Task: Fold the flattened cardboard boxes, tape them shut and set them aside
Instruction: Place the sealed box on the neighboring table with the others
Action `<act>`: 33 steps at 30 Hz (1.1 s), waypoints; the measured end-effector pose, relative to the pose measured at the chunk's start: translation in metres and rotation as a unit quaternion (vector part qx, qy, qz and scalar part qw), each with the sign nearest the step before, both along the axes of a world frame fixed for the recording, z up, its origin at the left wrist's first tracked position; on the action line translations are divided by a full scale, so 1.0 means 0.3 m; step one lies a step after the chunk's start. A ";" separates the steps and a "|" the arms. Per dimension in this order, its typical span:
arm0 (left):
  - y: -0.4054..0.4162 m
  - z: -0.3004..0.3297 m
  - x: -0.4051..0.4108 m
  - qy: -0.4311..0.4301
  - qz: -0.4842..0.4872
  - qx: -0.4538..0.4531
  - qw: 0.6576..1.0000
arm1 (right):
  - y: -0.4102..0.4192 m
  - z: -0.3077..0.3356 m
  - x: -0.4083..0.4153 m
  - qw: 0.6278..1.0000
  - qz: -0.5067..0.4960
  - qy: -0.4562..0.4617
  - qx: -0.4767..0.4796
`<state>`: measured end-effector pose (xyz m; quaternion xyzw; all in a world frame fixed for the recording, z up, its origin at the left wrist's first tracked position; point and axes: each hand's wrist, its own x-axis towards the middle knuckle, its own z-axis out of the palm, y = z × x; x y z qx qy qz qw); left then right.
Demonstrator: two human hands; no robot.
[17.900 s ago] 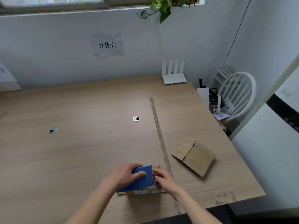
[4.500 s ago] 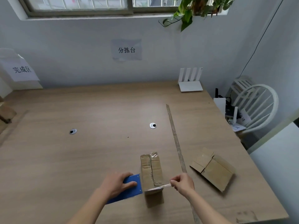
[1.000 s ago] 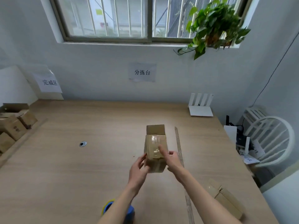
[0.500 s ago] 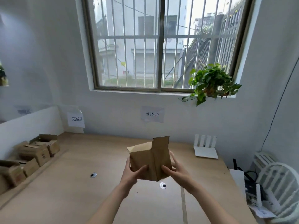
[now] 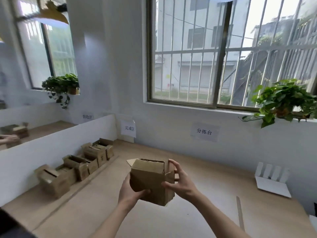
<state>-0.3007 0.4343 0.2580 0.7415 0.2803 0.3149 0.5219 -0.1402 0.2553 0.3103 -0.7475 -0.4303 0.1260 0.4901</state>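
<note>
A small brown cardboard box (image 5: 149, 179) is held in the air above the wooden table (image 5: 205, 212), open end up with its flaps loose. My left hand (image 5: 132, 192) grips its lower left corner from below. My right hand (image 5: 180, 182) grips its right side, fingers curled round the edge and a flap. Along the left side of the table stands a row of several folded cardboard boxes (image 5: 77, 167). The tape dispenser and the flattened boxes are out of view.
A white partition (image 5: 51, 148) runs along the table's left edge behind the boxes. A white router (image 5: 272, 182) sits at the far right by the wall. A thin strip (image 5: 240, 213) lies on the table at the right. Potted plants hang at the window sills.
The view has swung up and to the left, bringing the row of folded boxes into sight. Both hands have turned the box so that its open end faces up.
</note>
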 end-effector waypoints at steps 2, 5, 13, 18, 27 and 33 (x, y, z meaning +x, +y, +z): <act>0.113 -0.011 -0.117 -0.003 0.023 0.003 1.000 | 0.133 0.006 -0.088 1.000 0.024 -0.004 -0.006; 0.300 -0.030 -0.301 0.009 0.048 0.001 0.999 | 0.342 -0.005 -0.237 0.999 0.042 -0.003 -0.013; 0.796 -0.112 -0.775 0.108 0.140 -0.014 0.984 | 0.866 -0.116 -0.664 0.997 0.072 -0.014 0.008; 1.055 -0.145 -0.998 0.183 0.202 0.002 0.962 | 1.173 -0.189 -0.855 0.994 0.097 -0.041 -0.012; 1.516 -0.263 -1.219 0.274 0.206 0.059 0.937 | 1.801 -0.462 -1.019 0.989 0.121 -0.071 -0.040; 1.950 -0.458 -1.198 0.345 0.173 0.076 0.919 | 2.273 -0.762 -1.029 0.988 0.119 -0.053 -0.083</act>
